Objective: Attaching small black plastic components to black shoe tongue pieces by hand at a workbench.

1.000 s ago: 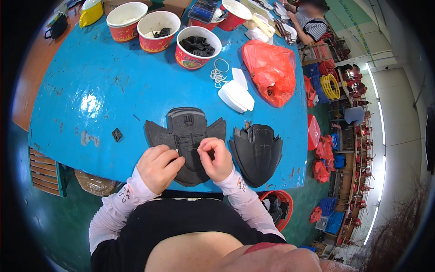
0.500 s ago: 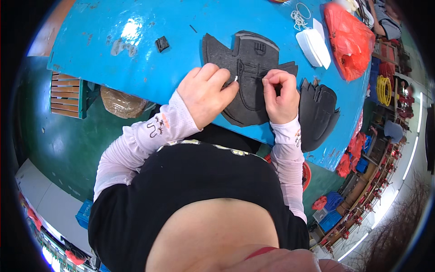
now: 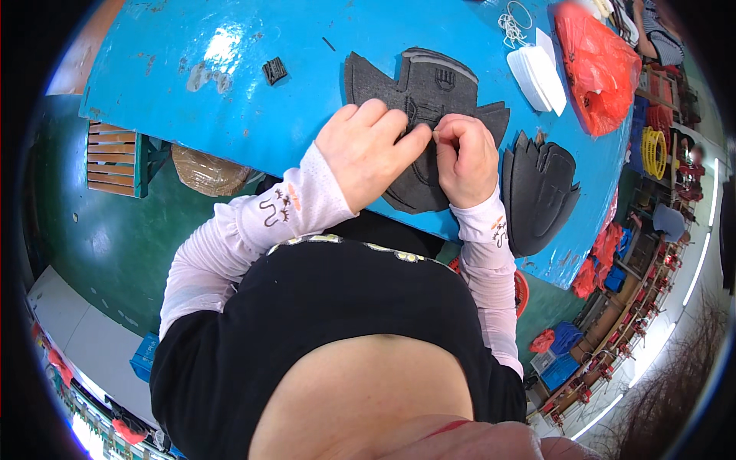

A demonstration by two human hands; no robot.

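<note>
Above a dark grey moulded foam-like pad (image 3: pixel 452 73) with jagged cut edges and a raised pattern, my two hands come together. My left hand (image 3: pixel 373 149) is closed in a pinch, its fingertips almost touching those of the right. Curled next to it, my right hand (image 3: pixel 468 161) pinches too, thumb against forefinger. What sits between the fingers is too small to make out. The middle of the pad is partly hidden behind both hands. A second dark pad (image 3: pixel 540 195), with finger-like points at its top, lies to the right of my right hand.
On the blue table (image 3: pixel 176 92) lie a small black piece (image 3: pixel 274 71), a stack of white pads (image 3: pixel 535 79), tangled white string (image 3: pixel 515 24) and a red plastic bag (image 3: pixel 598 69). A wooden slatted crate (image 3: pixel 113 159) stands below the left edge. Another person (image 3: pixel 661 38) is at far right.
My left hand has moved right, up to my right hand, which shifted slightly left. The small white bit that showed at my left fingertips is now out of sight.
</note>
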